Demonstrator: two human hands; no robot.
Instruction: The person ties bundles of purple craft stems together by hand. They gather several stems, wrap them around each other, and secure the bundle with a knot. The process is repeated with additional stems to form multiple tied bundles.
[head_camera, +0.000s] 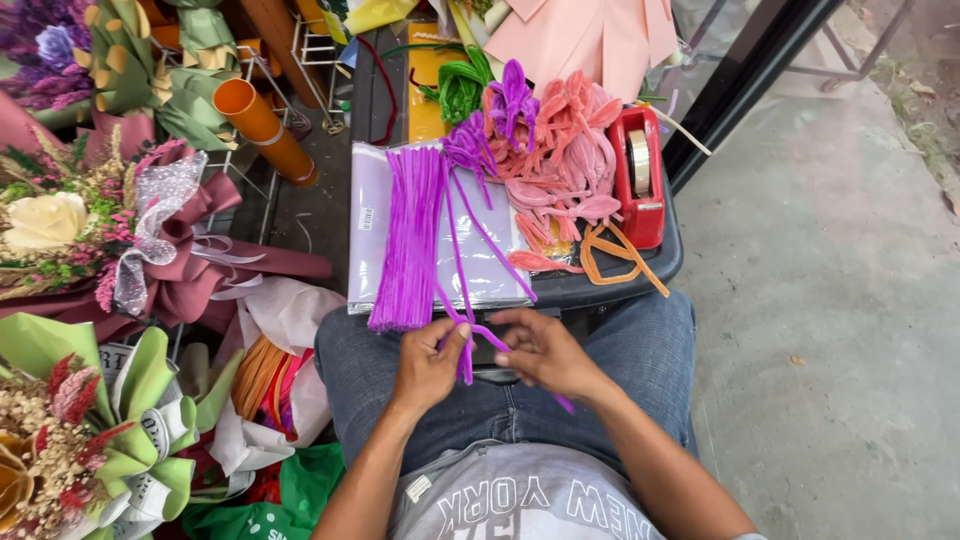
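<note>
Left hand (428, 362) & right hand (540, 350) both pinch purple pipe cleaners (466, 345) btwn them. Best keep stems tight, twist evenly. Spare bundle (408, 240) lies just ahead on counter (600, 285).

purple pipe cleaner (467, 352) | fuzzy, thin, bent | pinched over lap

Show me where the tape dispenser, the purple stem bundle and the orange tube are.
tape dispenser (638, 180), head view, on its red body beside the roll.
purple stem bundle (410, 240), head view, middle of the stems.
orange tube (265, 130), head view, middle of its side.
</note>
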